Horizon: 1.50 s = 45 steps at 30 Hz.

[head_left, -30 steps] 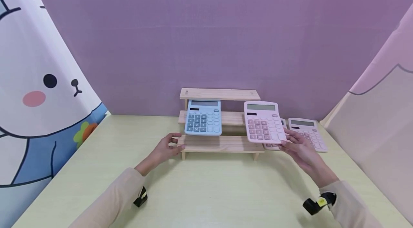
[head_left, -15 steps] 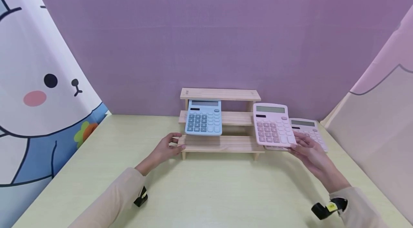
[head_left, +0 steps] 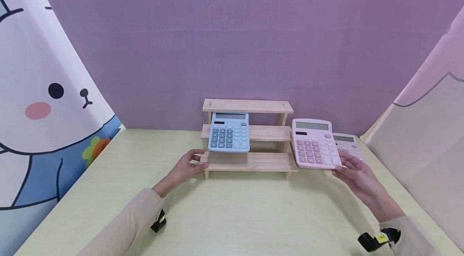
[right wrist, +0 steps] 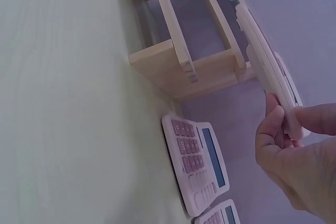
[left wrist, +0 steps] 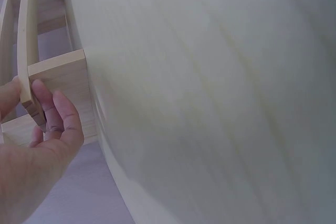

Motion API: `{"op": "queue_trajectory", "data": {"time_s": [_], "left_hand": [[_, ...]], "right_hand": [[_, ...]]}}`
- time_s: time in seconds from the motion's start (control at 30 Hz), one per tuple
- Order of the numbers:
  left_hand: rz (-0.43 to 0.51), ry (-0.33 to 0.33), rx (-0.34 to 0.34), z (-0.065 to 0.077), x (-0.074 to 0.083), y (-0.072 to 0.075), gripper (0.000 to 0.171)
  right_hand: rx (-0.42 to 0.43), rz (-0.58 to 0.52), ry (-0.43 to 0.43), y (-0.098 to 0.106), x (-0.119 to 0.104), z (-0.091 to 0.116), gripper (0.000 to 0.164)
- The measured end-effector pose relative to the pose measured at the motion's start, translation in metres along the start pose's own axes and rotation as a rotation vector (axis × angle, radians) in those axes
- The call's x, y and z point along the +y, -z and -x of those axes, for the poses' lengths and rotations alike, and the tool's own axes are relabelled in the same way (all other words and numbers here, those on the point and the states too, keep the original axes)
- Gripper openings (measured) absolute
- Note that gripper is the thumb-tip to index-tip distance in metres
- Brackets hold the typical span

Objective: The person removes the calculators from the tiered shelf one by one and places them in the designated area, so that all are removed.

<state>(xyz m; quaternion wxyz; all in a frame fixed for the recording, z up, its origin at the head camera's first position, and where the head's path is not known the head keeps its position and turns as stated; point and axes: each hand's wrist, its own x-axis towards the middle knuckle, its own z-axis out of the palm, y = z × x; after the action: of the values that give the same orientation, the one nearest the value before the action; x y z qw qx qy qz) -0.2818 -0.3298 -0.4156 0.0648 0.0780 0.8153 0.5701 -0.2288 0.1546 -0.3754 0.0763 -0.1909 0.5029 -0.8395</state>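
Note:
My right hand (head_left: 362, 179) pinches a pink calculator (head_left: 314, 145) by its lower right corner, thumb on one face and fingers on the other. The calculator is raised off the table, just right of a three-tier wooden stand (head_left: 250, 161), its keys towards the head camera. With my left hand (head_left: 184, 167) I grip the left end of the stand's lowest shelf; in the left wrist view the fingers (left wrist: 67, 114) curl beneath that board (left wrist: 27, 40). A blue calculator (head_left: 229, 133) leans on the stand's left half, its upper edge close under the top shelf.
Two more pink calculators lie on the table right of the stand; the right wrist view shows a nearer one (right wrist: 197, 166) and a second one (right wrist: 220, 214) beside it. A purple cloth (head_left: 246, 38) hangs behind, with printed cloths (head_left: 36, 135) at the sides.
My right hand has moved right and slightly down with the pink calculator, from in front of the stand's right end to beside it. The left hand, stand and blue calculator stay put.

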Motion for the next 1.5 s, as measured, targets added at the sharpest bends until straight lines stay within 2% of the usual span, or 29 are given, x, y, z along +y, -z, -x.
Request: {"op": "queue_trajectory", "data": {"time_s": [0.37,0.8,1.13,1.5], "left_hand": [[0.003,0.001,0.001,-0.001,-0.001,0.0,0.053],[0.004,-0.005,0.003,-0.001,-0.001,0.0,0.052],[0.005,-0.002,0.001,0.0,0.0,0.0,0.053],[0.007,-0.008,-0.006,0.001,0.001,0.001,0.054]], "right_hand": [[-0.015,-0.035,0.003,0.011,0.0,0.011,0.042],[0.016,-0.017,-0.055,0.022,0.005,0.026,0.041],[-0.009,-0.029,-0.095,0.032,0.012,0.039,0.042],[0.12,0.075,-0.212,0.04,0.018,0.049,0.04]]}}
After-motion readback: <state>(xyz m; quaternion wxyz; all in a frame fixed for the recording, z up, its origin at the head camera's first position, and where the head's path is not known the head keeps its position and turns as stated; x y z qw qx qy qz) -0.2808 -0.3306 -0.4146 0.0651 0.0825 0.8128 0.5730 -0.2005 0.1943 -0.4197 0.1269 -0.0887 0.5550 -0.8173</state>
